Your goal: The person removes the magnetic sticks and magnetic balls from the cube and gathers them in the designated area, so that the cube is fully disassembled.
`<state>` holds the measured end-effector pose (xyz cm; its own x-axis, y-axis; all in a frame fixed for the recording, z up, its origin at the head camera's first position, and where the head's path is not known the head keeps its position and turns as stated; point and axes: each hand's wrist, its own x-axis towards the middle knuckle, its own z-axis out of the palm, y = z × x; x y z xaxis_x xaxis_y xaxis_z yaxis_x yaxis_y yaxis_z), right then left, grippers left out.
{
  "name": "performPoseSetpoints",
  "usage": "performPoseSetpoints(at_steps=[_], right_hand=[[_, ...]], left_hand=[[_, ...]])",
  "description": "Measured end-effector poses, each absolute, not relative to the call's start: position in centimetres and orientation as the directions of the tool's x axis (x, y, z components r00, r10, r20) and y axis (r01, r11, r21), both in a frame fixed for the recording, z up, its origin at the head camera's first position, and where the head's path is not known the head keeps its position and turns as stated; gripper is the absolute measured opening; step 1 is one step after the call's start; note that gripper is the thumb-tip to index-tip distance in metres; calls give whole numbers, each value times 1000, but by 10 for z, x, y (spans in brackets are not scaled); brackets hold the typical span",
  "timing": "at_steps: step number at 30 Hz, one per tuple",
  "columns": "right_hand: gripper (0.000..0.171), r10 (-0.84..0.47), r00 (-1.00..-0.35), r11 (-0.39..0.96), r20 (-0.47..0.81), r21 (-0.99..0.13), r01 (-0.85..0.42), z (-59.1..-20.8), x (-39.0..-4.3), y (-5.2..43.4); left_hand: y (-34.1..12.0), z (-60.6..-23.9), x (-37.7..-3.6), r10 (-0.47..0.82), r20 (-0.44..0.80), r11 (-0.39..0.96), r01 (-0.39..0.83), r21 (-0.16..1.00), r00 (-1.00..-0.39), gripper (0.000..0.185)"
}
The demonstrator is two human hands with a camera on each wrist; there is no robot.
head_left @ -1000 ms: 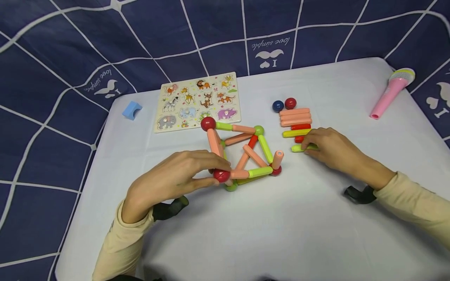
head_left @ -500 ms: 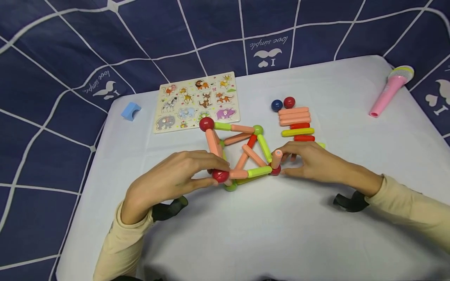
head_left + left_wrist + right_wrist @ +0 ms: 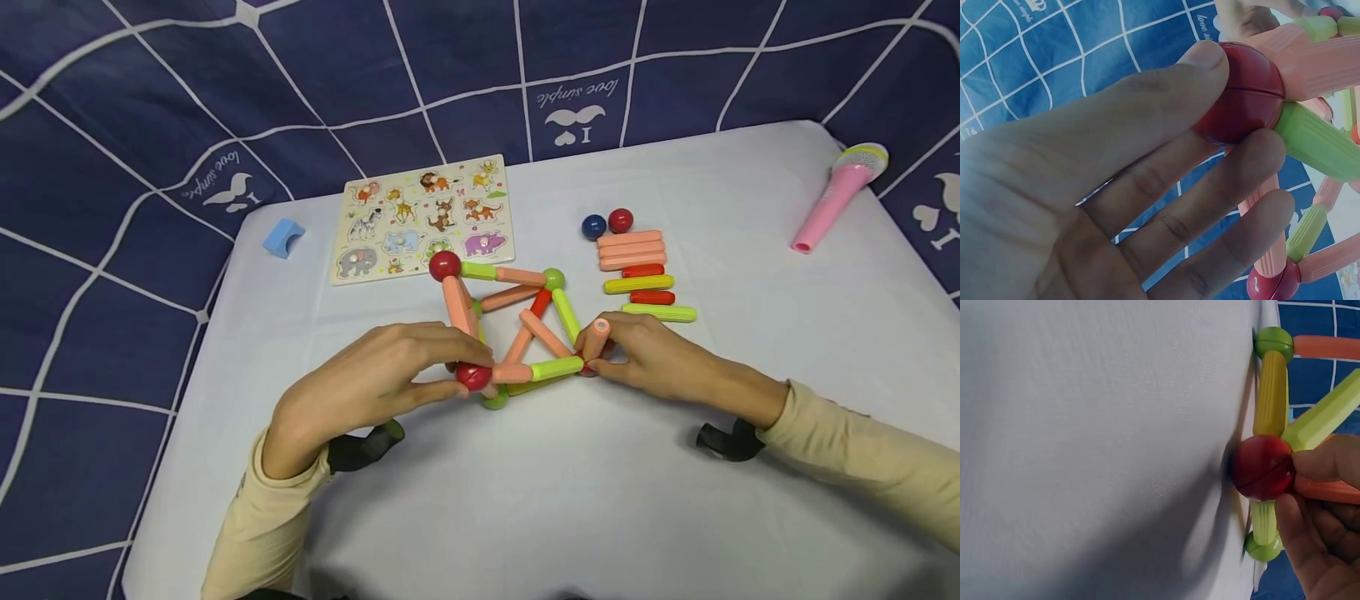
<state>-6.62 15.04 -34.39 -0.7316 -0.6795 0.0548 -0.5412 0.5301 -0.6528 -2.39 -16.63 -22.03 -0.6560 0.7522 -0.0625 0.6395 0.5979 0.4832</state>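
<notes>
Red plastic ball point(image 3: 473, 375) pinched in my left hand point(image 3: 367, 383); my right hand point(image 3: 648, 358) fingers grip the upright peach plastic rod point(image 3: 597, 337) mid-frame, seating it; next, steady alignment.

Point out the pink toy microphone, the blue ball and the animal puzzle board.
pink toy microphone point(image 3: 831, 202), head view, middle of its handle
blue ball point(image 3: 593, 227), head view, its centre
animal puzzle board point(image 3: 422, 218), head view, middle of its face

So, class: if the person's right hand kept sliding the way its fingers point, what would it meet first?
The right hand points leftward and already touches the upright salmon-pink plastic rod and the red ball joint; beyond them probably the lime-green plastic rod, though depth is unclear.
</notes>
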Motion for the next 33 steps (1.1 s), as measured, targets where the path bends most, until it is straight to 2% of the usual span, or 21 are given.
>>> performPoseSetpoints(at_steps=[3, 7, 10, 14, 18, 27, 33], right_hand=[[16, -664, -747, 560, 19, -650, -514, -343, -66, 153], [33, -610, -792, 632, -1, -604, -486, -338, -68, 165], [41, -582, -812, 666, 55, -541, -514, -333, -71, 181], [31, -568, -813, 700, 130, -443, -560, -329, -72, 203], [30, -544, -827, 743, 145, -375, -555, -330, -71, 219], [28, -514, -837, 754, 188, -366, -546, -344, -71, 232], [22, -489, -857, 783, 163, -351, -514, -349, -72, 231]], left_hand=[[-166, -220, -24, 754, -64, 598, 641, 481, -654, 35], [-166, -220, -24, 755, -59, 595, 645, 480, -653, 34], [-166, -220, -25, 755, -60, 596, 646, 477, -653, 34], [-166, -219, -25, 751, -72, 605, 639, 475, -657, 35], [-166, -218, -25, 748, -80, 609, 634, 477, -658, 35], [-165, -217, -24, 742, -91, 621, 629, 467, -665, 35], [-167, -215, -24, 746, -84, 608, 624, 491, -661, 37]])
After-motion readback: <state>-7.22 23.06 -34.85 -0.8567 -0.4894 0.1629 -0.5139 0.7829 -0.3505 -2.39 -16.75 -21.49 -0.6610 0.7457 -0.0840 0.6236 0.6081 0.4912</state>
